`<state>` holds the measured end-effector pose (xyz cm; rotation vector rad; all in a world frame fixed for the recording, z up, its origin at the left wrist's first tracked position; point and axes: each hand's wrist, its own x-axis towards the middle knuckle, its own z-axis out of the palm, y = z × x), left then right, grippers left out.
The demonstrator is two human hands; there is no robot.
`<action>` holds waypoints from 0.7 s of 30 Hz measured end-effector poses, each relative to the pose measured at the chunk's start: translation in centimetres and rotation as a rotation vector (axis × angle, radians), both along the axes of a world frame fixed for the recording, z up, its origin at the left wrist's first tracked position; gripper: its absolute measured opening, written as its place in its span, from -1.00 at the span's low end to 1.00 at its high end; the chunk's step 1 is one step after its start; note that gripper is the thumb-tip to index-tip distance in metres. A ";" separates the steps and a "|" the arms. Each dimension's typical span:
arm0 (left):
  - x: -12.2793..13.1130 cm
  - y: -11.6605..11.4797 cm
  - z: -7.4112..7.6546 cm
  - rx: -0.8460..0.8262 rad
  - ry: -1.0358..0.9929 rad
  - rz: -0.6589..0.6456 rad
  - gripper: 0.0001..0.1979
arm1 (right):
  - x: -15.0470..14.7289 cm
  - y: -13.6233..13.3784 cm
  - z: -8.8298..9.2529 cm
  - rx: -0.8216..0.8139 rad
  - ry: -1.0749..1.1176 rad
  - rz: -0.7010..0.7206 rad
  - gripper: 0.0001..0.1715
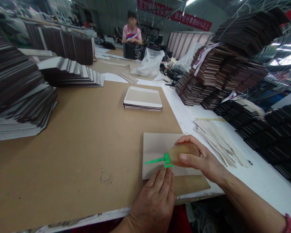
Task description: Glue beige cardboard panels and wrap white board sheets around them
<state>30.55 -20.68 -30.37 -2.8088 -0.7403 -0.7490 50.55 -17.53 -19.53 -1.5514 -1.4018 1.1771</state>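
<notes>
My right hand (205, 161) is wrapped round an amber squeeze glue bottle (176, 153) with a green nozzle. The bottle lies tilted on its side above a flat beige-grey sheet (154, 144), its thin tip pointing left over the sheet. Below it, my left hand (155, 200) reaches in with fingers stretched out, the fingertips at the sheet's near edge just under the green cap. Whether those fingertips press on the sheet or on the board beneath is hard to tell. Farther off lies a small neat stack of pale panels with dark edges (143, 97).
A brown board (87, 136) covers much of the white table (184, 118). Tall stacks of dark-edged panels (16, 84) stand at left. At right are pale strips (218, 139), brown bundles (218, 68) and black stacks (264, 129). A person (132, 30) works beyond a plastic bag (151, 61).
</notes>
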 end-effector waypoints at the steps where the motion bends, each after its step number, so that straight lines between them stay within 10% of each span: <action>1: 0.0 0.1 0.0 0.008 -0.004 0.002 -0.45 | 0.2 0.1 -0.2 -0.019 0.057 -0.013 -0.49; 6: -0.1 0.2 0.3 0.012 0.019 -0.018 -0.42 | 0.7 0.0 -0.6 -0.054 0.086 0.054 -0.17; 21: -0.1 -0.1 0.2 -0.020 -0.018 -0.008 -0.52 | 0.0 -0.7 0.8 0.373 -0.452 0.291 -0.39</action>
